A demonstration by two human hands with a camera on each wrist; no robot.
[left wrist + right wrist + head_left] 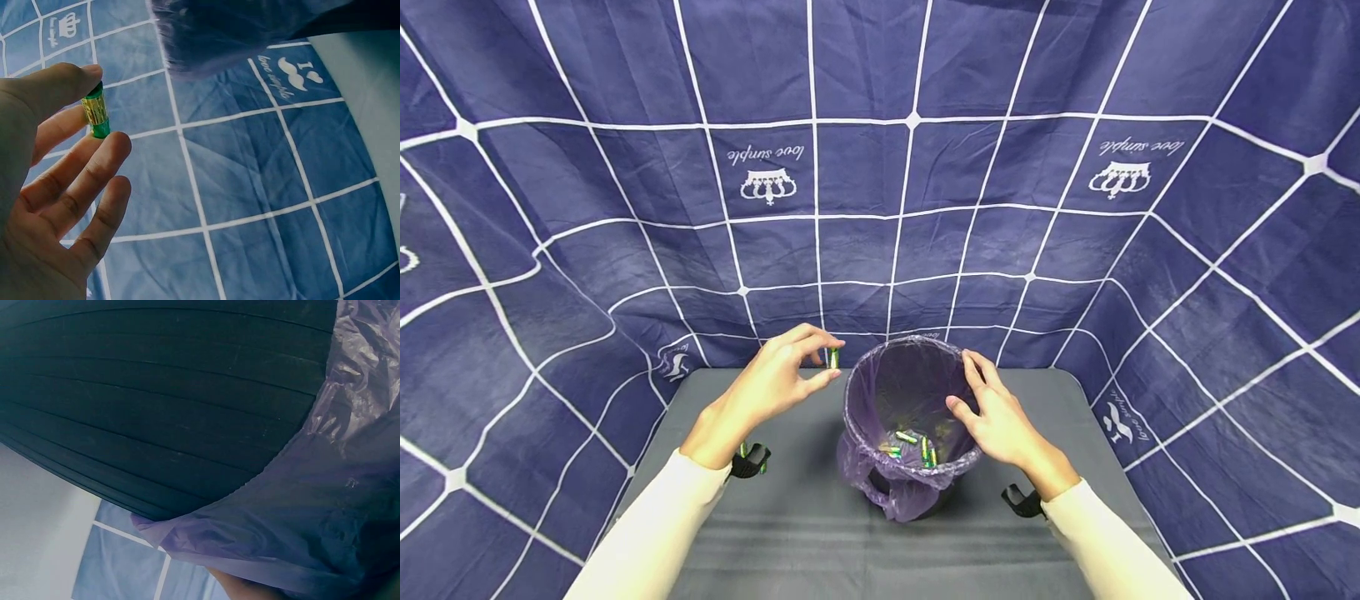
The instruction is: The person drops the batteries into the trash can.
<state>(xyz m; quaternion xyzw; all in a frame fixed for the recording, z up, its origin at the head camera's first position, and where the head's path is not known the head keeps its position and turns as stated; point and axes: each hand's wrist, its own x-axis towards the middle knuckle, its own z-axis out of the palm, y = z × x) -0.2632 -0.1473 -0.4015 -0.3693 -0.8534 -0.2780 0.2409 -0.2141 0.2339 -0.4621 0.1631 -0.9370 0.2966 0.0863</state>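
In the head view, my left hand (775, 375) pinches a small green-and-gold battery (834, 358) between thumb and fingertips, left of the bin's rim and above the table. The left wrist view shows this battery (96, 112) upright under the thumb, the other fingers spread loosely. My right hand (1000, 417) holds the right side of a dark trash can (156, 412), its thumb over the inside and its fingers along the rim. A purple plastic bag (898, 492) lines the can and folds over its edge. Several batteries (925, 450) lie at the bottom.
The can stands on a grey table (797, 550). More green batteries (763, 467) show partly behind the black band (749, 461) at my left wrist. A blue cloth with white grid lines (865, 167) hangs around the table's back and sides.
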